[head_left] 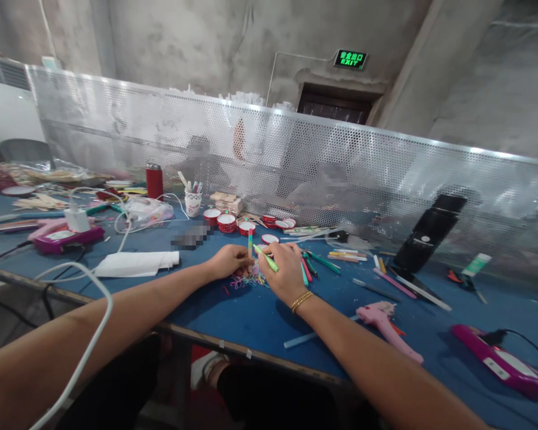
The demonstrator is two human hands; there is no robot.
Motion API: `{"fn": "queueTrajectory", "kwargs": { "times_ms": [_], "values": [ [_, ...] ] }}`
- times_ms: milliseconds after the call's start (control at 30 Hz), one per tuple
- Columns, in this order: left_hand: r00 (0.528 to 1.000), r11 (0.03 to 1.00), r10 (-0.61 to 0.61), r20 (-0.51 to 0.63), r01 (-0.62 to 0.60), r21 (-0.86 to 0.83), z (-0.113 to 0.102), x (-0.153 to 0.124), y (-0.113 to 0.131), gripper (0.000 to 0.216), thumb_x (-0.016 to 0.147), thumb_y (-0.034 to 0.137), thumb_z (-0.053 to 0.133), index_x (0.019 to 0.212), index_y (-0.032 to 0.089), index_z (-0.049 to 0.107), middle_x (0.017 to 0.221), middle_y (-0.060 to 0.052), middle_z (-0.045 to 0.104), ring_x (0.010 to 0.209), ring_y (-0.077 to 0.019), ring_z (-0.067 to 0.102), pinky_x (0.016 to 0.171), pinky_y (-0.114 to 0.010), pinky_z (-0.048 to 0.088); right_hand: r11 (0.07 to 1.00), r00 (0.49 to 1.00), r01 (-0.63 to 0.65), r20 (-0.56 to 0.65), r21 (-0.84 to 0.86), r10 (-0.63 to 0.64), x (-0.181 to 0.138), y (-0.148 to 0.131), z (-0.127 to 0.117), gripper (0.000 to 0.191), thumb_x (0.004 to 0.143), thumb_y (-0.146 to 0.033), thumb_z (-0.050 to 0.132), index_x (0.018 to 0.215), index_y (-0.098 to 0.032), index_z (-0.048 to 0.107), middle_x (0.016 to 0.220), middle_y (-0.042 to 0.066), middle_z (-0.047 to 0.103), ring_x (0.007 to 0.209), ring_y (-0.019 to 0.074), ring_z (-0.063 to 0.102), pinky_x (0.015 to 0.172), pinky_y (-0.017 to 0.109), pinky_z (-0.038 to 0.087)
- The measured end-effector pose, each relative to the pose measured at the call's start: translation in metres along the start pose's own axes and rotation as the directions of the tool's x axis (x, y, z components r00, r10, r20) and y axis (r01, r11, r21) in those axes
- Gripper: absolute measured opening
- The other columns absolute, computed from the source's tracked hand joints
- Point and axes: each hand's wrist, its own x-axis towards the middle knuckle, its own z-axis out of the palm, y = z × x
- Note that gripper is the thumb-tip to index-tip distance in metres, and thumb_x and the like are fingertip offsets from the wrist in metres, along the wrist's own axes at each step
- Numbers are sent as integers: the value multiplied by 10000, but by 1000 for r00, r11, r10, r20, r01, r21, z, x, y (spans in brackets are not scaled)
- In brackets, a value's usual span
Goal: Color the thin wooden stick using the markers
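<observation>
A perforated metal screen [363,158] stands before a bare grey wall [174,39] bearing a lit exit sign [350,60]; in front of it we see a blue table [233,316]. We take the stick [250,239], upright at the table's middle and banded in colour, as our landmark. The left hand [233,261] pinches its lower part between thumb and fingers. To its right, the right hand [287,269], with a bracelet [301,301] at the wrist, grips a green marker [267,260] like a pen, tip close to the stick; we cannot tell whether they touch. Loose threads [246,280] lie at the stick's foot. Beyond the stick we find red tubs [226,224] with white tops; beyond it and to the left, a cup [193,203] of sticks and pens. To its left lies white paper [137,264]; to its right and nearer the front edge, a pink glue gun [385,325]. A black bottle [430,230] leans far to its right.
</observation>
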Motion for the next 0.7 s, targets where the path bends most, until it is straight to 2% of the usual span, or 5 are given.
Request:
{"fn": "queueTrajectory", "kwargs": {
  "times_ms": [700],
  "values": [
    [1000, 999, -12, -6, 11, -39, 1, -1, 3, 338, 734, 457, 701, 649, 161, 562, 553, 15, 652, 502, -123, 619, 489, -207, 475, 999, 999, 31, 27, -8, -31, 0, 2, 1, 126, 932, -327, 506, 874, -234, 569, 847, -2, 662, 862, 178, 568, 928, 349, 295]
  ]
}}
